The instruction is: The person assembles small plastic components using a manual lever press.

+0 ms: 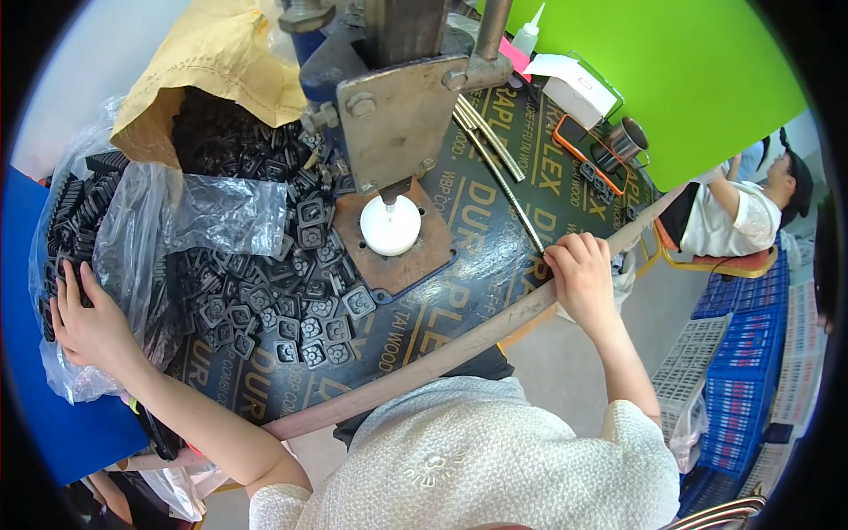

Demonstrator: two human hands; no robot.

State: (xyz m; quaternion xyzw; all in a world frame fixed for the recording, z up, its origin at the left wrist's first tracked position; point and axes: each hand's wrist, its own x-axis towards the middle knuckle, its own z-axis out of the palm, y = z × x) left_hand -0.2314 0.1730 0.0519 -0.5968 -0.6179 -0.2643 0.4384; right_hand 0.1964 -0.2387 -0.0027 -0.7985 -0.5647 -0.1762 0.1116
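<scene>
— What is the left hand [88, 322] doing?

— It lies spread, palm down, fingers wide, on a clear plastic bag [132, 238] at the table's left edge. It presses the bag; it grips nothing that I can see. Through the plastic show stacked black parts [75, 208].

— And the right hand [581, 276]?

— At the table's right edge, fingers curled under, knuckles up. The fingertips touch the tabletop just where a thin metal rod [505, 181] ends. Whether they pinch anything I cannot tell; the fingers hide it.

— Where do the loose pieces lie?

— A heap of small square black caps [291, 309] spreads over the left half of the table [495, 256], from the bag toward the middle. More spill from a torn brown paper sack [212, 62] at the far left corner.

— What stands in the middle?

— A press [402, 97] with a grey steel plate, over a rusty square base [424, 256]. A white round piece [390, 225] sits on that base, right under the press tip.

— Beyond that?

— At the far right corner, a white box [574, 84], a phone in an orange case [587, 146] and a metal cup [627, 137], close together against a green board [671, 71]. Another person in a white shirt [729, 221] sits well apart to the right, beside blue crates [746, 353].
</scene>
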